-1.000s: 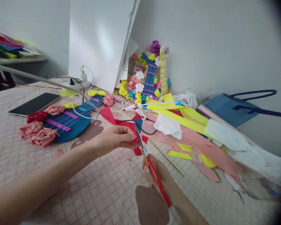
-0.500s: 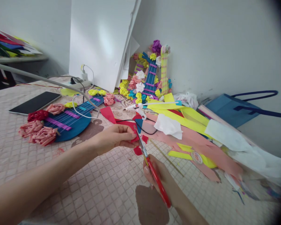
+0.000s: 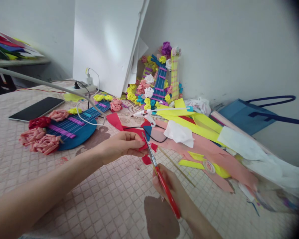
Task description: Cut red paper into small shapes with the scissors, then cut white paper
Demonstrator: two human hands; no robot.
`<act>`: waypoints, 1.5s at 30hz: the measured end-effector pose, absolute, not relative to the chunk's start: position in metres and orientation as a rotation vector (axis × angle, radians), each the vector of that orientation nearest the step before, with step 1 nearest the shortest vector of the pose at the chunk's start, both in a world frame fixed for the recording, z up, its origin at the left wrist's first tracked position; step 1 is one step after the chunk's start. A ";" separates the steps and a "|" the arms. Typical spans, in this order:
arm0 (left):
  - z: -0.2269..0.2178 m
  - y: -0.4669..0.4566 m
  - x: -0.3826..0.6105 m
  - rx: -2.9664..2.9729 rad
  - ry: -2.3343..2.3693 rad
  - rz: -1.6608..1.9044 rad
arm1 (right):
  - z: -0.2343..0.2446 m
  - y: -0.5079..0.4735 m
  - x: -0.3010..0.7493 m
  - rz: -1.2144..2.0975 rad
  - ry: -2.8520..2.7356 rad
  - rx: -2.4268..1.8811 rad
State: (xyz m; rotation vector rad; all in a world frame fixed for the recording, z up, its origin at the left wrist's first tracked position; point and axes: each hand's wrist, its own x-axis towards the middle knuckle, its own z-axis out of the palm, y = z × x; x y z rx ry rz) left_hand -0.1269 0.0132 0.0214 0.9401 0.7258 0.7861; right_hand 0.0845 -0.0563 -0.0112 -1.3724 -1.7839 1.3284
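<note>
My left hand [image 3: 123, 146] pinches a small piece of red crepe paper [image 3: 144, 146] between thumb and fingers. In my right hand [image 3: 168, 182] is a pair of scissors [image 3: 166, 190] with red handles. Their blades lie along the right edge of the red piece and look nearly closed. Small red scraps [image 3: 146, 160] rest on the table just below. Behind my left hand lies a larger strip of red paper [image 3: 114, 121], with a black cord crossing the red paper beside it.
A white glue gun [image 3: 147, 116] lies beyond my hands. At left are a blue paper guitar [image 3: 81, 133] with paper roses and a dark tablet [image 3: 37, 109]. Yellow strips [image 3: 201, 124], peach paper [image 3: 209, 149], a tape roll [image 3: 209, 166] and a thin stick [image 3: 178, 167] lie right.
Almost nothing differs. The scissor handles have shifted very slightly with my right hand, while the left hand keeps its pinch on the red paper.
</note>
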 end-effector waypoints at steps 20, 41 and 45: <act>0.003 -0.002 -0.104 1.096 0.801 0.485 | -0.023 -0.049 0.084 1.429 -1.130 -1.144; -0.003 -0.013 -0.093 1.475 0.891 0.692 | -0.017 -0.049 0.080 1.348 -1.122 -1.241; 0.000 -0.011 -0.093 1.230 0.902 0.616 | -0.018 -0.049 0.081 1.344 -1.112 -1.241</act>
